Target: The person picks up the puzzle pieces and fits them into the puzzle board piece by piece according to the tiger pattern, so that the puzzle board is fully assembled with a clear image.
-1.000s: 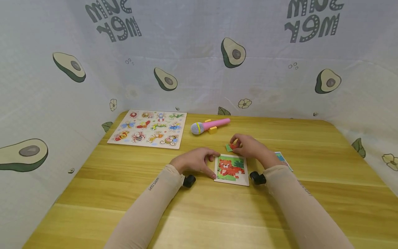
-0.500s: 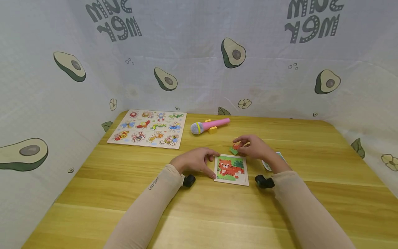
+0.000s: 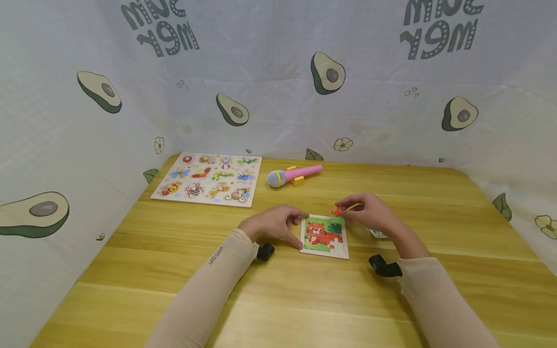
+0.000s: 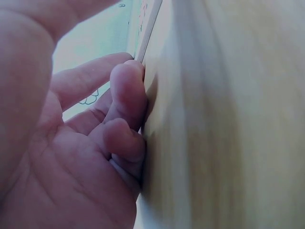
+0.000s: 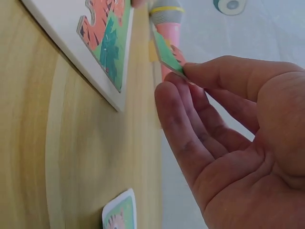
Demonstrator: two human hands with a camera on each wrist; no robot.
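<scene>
A square tiger jigsaw puzzle (image 3: 320,237) lies flat on the table, with a gap at its lower right corner. My left hand (image 3: 274,224) holds the board's left side, thumb at the near corner and index finger at the far corner. My right hand (image 3: 374,212) pinches a loose puzzle piece (image 5: 167,52) between thumb and fingertips, just above the board's far right corner. The piece is green and orange, seen nearly edge-on in the right wrist view. In the left wrist view, curled fingers (image 4: 126,90) rest against the table.
A pink toy microphone (image 3: 300,172) with yellow blocks lies behind the puzzle. At the back left is a board of insect pictures (image 3: 206,179). A small picture card (image 5: 121,212) lies under the right forearm. A patterned white curtain (image 3: 278,111) surrounds the table.
My right hand has lifted the puzzle piece off the table behind the board and brought it right and nearer, turning it on the way. The left hand has stayed still.
</scene>
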